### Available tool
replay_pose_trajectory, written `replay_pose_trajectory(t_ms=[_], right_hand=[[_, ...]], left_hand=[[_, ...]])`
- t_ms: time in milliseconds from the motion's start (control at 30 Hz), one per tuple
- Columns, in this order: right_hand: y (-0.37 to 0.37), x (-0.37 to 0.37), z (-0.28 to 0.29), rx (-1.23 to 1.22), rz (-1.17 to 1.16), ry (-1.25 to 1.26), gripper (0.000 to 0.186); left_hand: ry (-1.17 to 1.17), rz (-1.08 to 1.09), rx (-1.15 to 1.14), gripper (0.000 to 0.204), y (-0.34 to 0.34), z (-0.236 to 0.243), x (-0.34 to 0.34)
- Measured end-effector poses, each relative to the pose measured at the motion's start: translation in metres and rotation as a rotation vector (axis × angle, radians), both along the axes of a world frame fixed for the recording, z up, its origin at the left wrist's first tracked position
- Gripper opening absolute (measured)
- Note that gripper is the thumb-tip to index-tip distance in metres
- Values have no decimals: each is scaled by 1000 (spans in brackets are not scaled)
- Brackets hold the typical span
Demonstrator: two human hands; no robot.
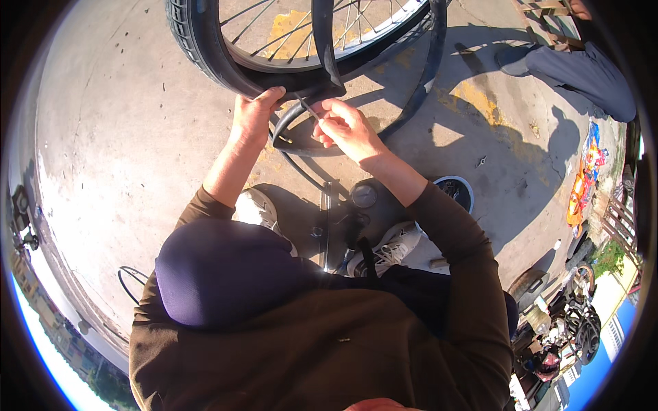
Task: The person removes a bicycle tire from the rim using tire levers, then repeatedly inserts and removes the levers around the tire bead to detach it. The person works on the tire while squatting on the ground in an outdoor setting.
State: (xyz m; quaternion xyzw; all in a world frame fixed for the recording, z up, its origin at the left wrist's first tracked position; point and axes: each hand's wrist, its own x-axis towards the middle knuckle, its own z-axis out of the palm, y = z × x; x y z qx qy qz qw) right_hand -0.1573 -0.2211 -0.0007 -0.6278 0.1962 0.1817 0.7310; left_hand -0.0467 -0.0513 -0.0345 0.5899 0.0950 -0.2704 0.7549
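Two hands work at the lower edge of a spoked bicycle wheel: the left hand grips its black tyre, the right hand pinches the inner tube hanging just below. A round pressure gauge lies on the concrete below the wheel, between the person's white sneakers.

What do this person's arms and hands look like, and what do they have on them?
Both arms are covered by long, dark olive-brown sleeves that end just short of the wrists, leaving the lower forearms bare. The left hand and the right hand are bare too: no gloves. No rings, watch or bracelet can be seen on either. The sleeves look plain, with no visible markings or stripes, and match the top worn on the body.
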Motion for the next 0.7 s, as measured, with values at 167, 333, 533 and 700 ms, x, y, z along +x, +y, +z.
replay_pose_trajectory(t_ms=[167,333,533,700], right_hand=[[11,18,-22,-379,-39,-159,17],[22,19,-31,-748,114,-320,13],[54,2,-23,-236,-97,-89,14],[78,4,-30,27,-178,9,17]], left_hand=[[6,-17,-12,18,-1,0,0],[8,20,-29,23,-4,7,-5],[28,21,-45,23,-5,8,-4],[46,-4,49,17,-9,19,-5]])
